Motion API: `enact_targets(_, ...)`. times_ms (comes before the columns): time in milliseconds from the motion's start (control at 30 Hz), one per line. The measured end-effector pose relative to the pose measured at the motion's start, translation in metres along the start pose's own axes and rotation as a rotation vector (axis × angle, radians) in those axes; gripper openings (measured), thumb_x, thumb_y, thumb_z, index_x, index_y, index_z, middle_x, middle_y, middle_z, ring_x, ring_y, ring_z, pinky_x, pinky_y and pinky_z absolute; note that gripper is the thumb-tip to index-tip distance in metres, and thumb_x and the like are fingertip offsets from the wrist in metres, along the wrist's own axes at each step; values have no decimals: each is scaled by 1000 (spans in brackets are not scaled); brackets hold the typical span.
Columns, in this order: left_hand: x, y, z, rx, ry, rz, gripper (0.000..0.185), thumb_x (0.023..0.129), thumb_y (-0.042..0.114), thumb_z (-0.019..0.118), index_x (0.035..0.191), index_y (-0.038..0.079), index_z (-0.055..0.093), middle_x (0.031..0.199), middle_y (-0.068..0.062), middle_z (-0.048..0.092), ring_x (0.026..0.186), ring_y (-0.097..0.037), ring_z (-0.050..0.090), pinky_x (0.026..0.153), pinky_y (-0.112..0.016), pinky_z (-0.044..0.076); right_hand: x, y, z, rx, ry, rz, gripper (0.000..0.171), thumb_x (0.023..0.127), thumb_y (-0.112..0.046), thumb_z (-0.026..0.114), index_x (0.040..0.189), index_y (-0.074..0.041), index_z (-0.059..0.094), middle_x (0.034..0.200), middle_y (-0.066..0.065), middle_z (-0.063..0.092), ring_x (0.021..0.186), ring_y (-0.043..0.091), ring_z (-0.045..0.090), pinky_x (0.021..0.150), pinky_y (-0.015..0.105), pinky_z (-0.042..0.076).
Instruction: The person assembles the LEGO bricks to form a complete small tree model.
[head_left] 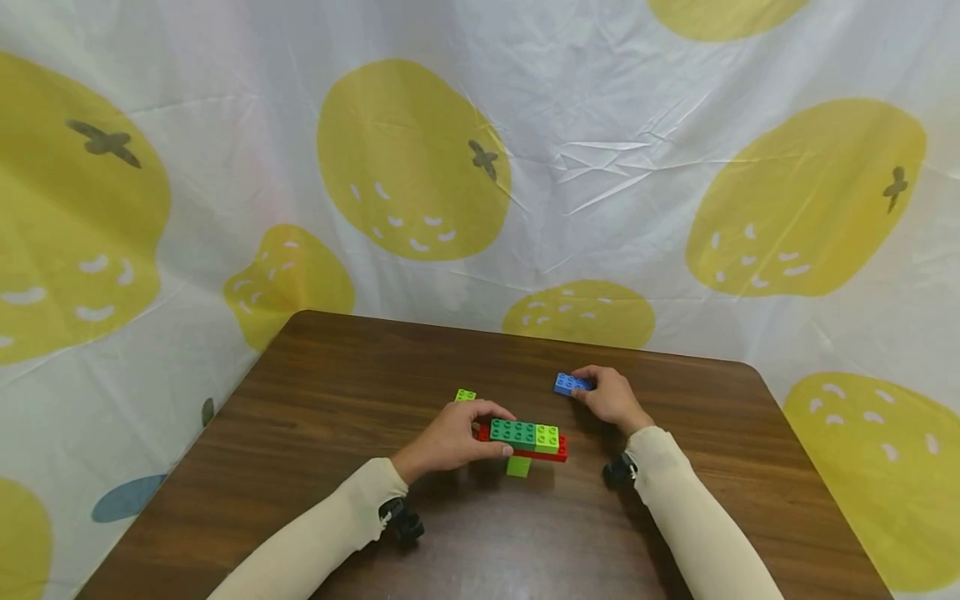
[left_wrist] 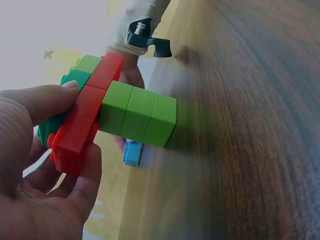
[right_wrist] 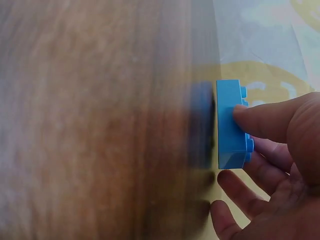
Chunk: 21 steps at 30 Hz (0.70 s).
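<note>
Sleeved forearms enter at 6 o'clock. Left hand [head_left: 450,437] fingers grip the stacked red-and-green plastic brick assembly [head_left: 527,440] mid-worktop [head_left: 315,392]. At 11 o'clock of it sits a small lime brick [head_left: 465,395]. Right hand [head_left: 611,398] fingers pinch a blue plastic brick [head_left: 570,384], with bare wood toward the far edge.

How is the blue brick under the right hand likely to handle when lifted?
The blue brick looks like rigid moulded plastic, so probably stiff and light. Its flat sides should not roll, though smooth faces may slip. The right hand pinches it with the fingertips, likely enough.
</note>
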<state>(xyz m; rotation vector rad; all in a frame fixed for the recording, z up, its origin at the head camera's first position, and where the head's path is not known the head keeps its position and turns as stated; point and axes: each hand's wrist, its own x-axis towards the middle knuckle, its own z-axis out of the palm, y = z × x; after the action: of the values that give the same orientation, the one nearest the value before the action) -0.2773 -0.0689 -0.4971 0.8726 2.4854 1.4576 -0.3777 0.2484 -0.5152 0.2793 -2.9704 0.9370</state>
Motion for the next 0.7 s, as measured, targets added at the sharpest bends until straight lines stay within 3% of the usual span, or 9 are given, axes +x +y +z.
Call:
enact_targets(167,0,0,0,0,-1,-9,40,81,43,81,117,32,68,111,9,67,95,-13,61,77,-25,55,-7,-7,-6,22,-7,-22,35,92,-25,70,124,-11,68,127,17,66,120,38,58,100,54,44)
enact_targets(700,-2,-1,1,2,-3,-16,40,82,44,80,118,30,68,110,9,67,92,-12,61,76,-25,55,-44,-56,-22,182,-4,-151,33,94,-32,69,125,-19,67,116,5,70,100,22,67,82,40,54)
